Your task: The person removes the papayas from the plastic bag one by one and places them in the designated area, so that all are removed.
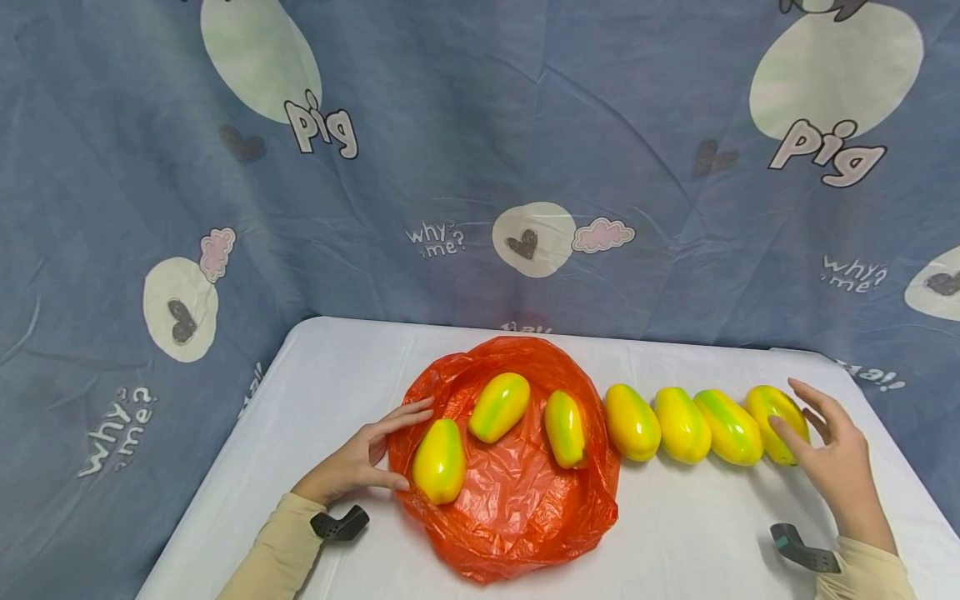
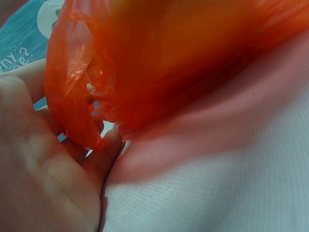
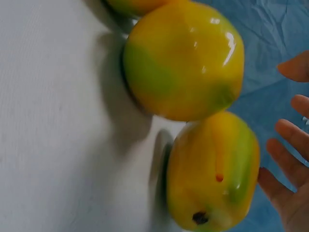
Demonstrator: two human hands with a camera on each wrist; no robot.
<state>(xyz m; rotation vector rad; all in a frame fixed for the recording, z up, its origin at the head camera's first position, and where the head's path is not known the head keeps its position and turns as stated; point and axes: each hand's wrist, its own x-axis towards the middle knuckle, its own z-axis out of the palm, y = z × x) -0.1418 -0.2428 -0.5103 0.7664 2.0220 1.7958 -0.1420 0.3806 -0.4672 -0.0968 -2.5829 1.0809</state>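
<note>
A red plastic bag (image 1: 502, 500) lies spread wide on the table with three glossy yellow-green papayas inside: one at the left (image 1: 439, 462), one at the back (image 1: 501, 407) and one at the right (image 1: 566, 429). My left hand (image 1: 367, 454) rests on the bag's left side, thumb and fingers spread apart along the rim; the left wrist view shows the thin plastic (image 2: 72, 96) hanging in front of its fingers. To the right of the bag, my right hand (image 1: 836, 446) spreads its thumb and fingers around the end papaya (image 1: 767, 417). In the right wrist view its fingertips are right beside a papaya (image 3: 212, 169).
More papayas stand in a row between the bag and my right hand: one beside the bag (image 1: 632, 422), then another (image 1: 681, 425) and a third (image 1: 727, 427). The white table (image 1: 675, 533) ends at a blue printed curtain (image 1: 450, 167). Black devices sit on both wrists.
</note>
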